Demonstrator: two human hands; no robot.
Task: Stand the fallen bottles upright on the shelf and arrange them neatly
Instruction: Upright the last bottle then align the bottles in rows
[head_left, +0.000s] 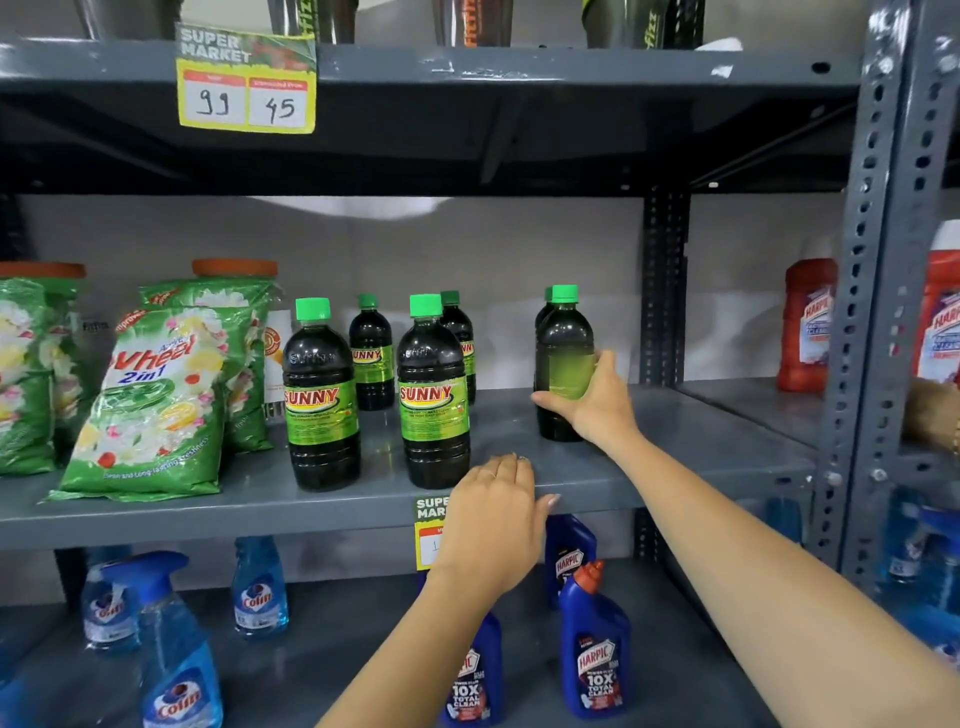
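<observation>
Head view: right hand (592, 400) wraps the rightmost bottle (563, 358) from its 3 o'clock side, thumb across the front, fingers behind. Bottle upright, long axis vertical, base on the middle shelf (701, 441), label turned away; a second one sits just behind it. It stands well apart, at 3 o'clock from the two front bottles (434, 395), so the next move is likely a slide toward 9 o'clock. Left hand (493, 514) empty, palm down, fingers loosely together over the shelf lip, near the front bottle. No bottle visibly lying down
</observation>
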